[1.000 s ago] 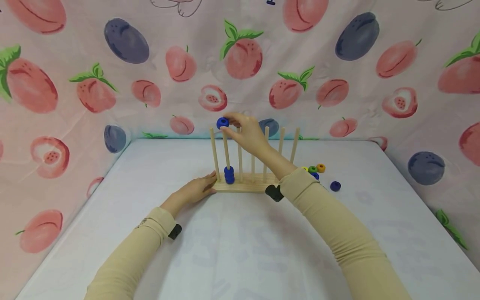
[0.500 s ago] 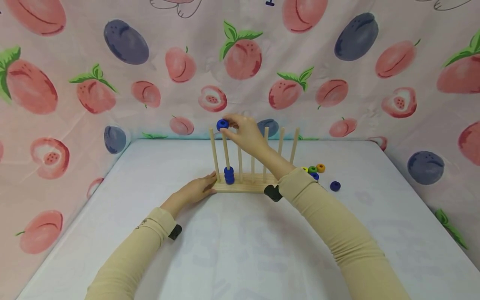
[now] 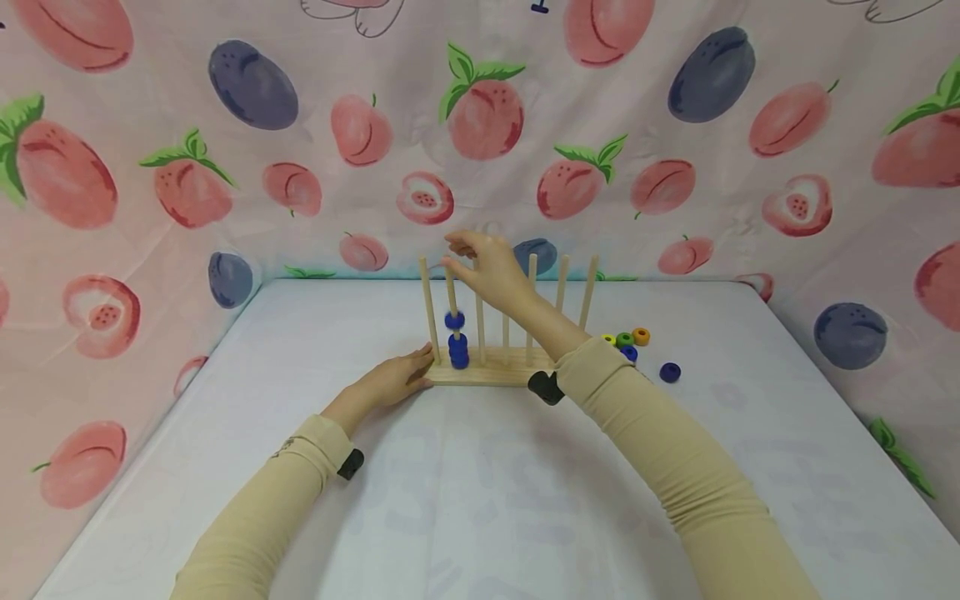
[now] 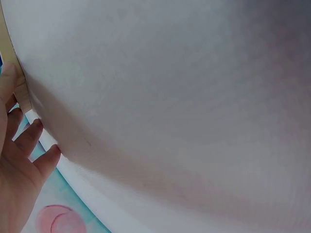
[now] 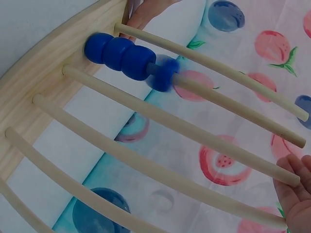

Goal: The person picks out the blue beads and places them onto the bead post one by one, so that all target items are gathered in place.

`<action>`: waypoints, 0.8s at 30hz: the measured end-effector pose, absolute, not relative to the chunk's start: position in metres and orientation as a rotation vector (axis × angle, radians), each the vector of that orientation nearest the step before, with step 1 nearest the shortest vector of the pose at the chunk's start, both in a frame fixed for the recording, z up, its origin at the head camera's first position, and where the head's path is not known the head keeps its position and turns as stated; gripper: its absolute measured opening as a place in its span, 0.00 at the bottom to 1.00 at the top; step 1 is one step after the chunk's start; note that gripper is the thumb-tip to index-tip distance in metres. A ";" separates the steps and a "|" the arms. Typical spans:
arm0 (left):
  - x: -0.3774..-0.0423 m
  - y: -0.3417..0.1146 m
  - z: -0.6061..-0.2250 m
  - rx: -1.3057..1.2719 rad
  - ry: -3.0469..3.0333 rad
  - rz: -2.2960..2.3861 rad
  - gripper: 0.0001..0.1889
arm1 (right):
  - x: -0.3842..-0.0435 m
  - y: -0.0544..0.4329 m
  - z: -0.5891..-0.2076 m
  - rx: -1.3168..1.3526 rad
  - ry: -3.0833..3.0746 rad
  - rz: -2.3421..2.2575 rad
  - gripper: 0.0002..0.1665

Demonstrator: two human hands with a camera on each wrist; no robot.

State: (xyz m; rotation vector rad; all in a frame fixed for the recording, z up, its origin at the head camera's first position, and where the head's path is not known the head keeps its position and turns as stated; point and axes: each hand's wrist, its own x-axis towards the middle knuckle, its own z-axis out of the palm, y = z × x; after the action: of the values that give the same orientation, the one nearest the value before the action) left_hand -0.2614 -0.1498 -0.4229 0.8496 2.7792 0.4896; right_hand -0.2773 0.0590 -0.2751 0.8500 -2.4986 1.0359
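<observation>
A wooden peg stand (image 3: 480, 377) with a row of upright pegs stands on the table. My left hand (image 3: 393, 379) grips its left end, thumb at the front and fingers behind; in the left wrist view the other fingers spread past the base's end (image 4: 22, 92). Three blue beads (image 3: 458, 352) are stacked at the foot of the second peg from the left. Above them a blurred blue bead (image 5: 164, 76) is on the same peg, apart from the stack. My right hand (image 3: 495, 267) is beside the peg tops, fingers parted and holding nothing.
Right of the stand lie loose beads: yellow (image 3: 608, 340), green (image 3: 625, 340), orange (image 3: 641, 336) and blue (image 3: 629, 354), partly behind the right sleeve. A dark blue bead (image 3: 670, 372) lies farther right. A fruit-print cloth (image 3: 480, 192) hangs behind the table.
My right hand has let go of the blue bead at the peg top, and the bead has dropped down the peg towards the stack. My left hand has stayed in place.
</observation>
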 end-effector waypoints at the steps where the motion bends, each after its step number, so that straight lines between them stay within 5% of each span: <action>1: -0.261 -0.150 -0.423 0.851 2.780 0.490 0.30 | -0.277 0.059 -0.275 0.849 -2.498 1.034 0.24; 24: -0.261 -0.149 -0.424 0.826 2.782 0.470 0.30 | -0.273 0.065 -0.273 0.859 -2.452 1.053 0.23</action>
State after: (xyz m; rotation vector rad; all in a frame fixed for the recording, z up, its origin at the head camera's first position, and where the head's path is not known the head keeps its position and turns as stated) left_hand -0.2611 -0.1486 -0.4236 0.8264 2.7820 0.4700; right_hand -0.2727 0.0652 -0.2725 0.8587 -2.4517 1.0533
